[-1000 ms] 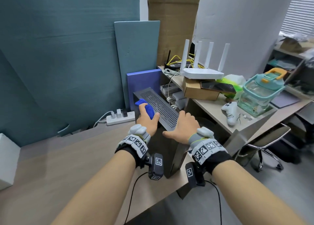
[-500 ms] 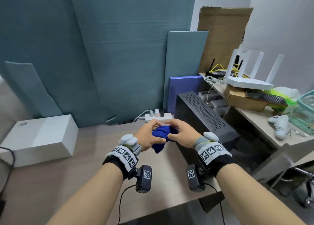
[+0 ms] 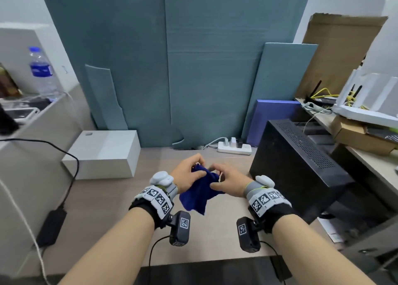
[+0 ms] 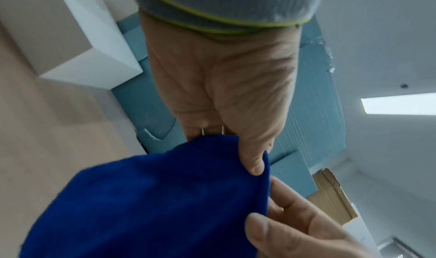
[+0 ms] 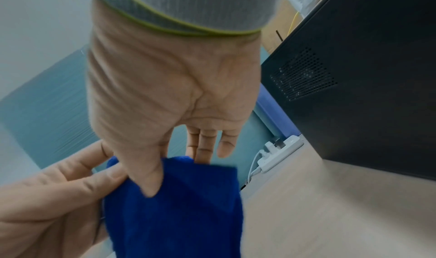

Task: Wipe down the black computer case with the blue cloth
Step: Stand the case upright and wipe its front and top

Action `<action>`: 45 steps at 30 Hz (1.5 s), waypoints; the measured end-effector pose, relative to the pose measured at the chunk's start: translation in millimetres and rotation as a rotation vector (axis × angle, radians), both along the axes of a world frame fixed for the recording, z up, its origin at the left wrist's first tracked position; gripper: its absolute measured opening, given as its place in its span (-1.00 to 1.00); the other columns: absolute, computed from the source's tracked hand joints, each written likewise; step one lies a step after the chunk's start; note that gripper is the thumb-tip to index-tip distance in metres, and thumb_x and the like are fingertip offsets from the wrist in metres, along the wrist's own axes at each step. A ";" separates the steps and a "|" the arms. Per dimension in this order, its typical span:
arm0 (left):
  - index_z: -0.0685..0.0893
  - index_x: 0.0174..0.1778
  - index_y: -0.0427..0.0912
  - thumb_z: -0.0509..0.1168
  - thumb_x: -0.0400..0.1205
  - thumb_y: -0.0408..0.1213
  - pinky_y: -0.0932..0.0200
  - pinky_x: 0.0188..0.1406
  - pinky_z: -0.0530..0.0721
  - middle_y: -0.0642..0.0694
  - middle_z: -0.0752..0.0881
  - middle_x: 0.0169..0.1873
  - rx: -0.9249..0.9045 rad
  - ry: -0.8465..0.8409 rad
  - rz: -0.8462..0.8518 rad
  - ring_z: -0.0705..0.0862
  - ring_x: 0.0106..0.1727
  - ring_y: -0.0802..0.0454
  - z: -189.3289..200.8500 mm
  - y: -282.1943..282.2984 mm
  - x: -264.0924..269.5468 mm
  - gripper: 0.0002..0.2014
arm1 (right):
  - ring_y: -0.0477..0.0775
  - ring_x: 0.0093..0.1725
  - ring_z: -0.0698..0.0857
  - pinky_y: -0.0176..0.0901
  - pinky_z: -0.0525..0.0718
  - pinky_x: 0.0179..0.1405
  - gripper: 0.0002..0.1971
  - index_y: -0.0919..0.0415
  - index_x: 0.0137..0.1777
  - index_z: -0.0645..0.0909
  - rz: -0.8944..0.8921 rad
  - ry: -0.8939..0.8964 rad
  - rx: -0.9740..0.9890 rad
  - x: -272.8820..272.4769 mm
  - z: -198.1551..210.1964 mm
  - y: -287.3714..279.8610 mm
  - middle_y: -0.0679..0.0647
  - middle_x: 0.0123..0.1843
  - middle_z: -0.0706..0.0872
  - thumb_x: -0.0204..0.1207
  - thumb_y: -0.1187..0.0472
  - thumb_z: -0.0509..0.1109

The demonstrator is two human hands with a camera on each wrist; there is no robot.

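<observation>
Both hands hold the blue cloth (image 3: 199, 193) in the air above the wooden desk, left of the black computer case (image 3: 301, 166). My left hand (image 3: 189, 173) pinches its upper edge between thumb and fingers, as the left wrist view shows on the cloth (image 4: 153, 196). My right hand (image 3: 224, 182) pinches the cloth (image 5: 174, 206) with its thumb, the other fingers partly straight. The cloth hangs down unfolded between the wrists. The case (image 5: 365, 75) stands upright at the desk's right edge, with a perforated top. Neither hand touches it.
A white box (image 3: 103, 153) sits on the desk at the left. A white power strip (image 3: 234, 148) lies against the teal panels behind. A black power adapter (image 3: 51, 226) and cable lie at the left. A cluttered side table with a router (image 3: 366, 110) stands right of the case.
My hands left the top of the case and came together left of it over the desk. The bunched cloth has opened out and now hangs between both hands. The view swung left.
</observation>
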State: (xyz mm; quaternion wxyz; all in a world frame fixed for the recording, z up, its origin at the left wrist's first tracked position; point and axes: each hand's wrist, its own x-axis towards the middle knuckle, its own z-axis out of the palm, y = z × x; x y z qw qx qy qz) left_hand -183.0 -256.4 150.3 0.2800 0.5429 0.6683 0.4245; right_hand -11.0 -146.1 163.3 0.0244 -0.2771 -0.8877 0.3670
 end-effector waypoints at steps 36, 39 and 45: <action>0.62 -0.28 0.01 0.48 0.56 -0.16 0.17 -0.27 0.55 0.07 0.71 -0.33 -0.380 0.480 0.097 0.67 -0.28 0.08 7.7 79.2 -39.0 -0.83 | 0.15 -0.10 0.74 -0.14 0.62 -0.14 -0.80 -0.10 -0.02 0.79 -0.036 -0.076 0.169 -32.7 -60.9 116.8 -0.06 -0.13 0.83 0.47 0.11 0.36; 0.60 -0.16 0.05 0.47 0.54 -0.25 0.14 -0.24 0.57 0.06 0.71 -0.30 -0.321 0.440 0.174 0.67 -0.25 0.02 -6.2 83.3 -50.9 -0.84 | 0.07 -0.18 0.74 0.00 0.73 -0.09 -0.92 -0.10 -0.14 0.82 -0.073 -0.018 0.071 -39.9 -64.9 130.9 -0.07 -0.23 0.81 0.48 0.07 0.49; 0.71 0.06 0.07 0.43 0.60 -0.19 0.12 -0.19 0.47 0.02 0.62 -0.22 -0.341 0.479 0.165 0.63 -0.12 -0.06 -31.3 104.9 -72.6 -0.85 | 0.01 -0.28 0.71 -0.02 0.73 -0.17 -0.75 -0.17 -0.33 0.63 -0.180 0.053 0.016 -56.7 -73.8 150.9 -0.14 -0.36 0.74 0.36 0.21 0.58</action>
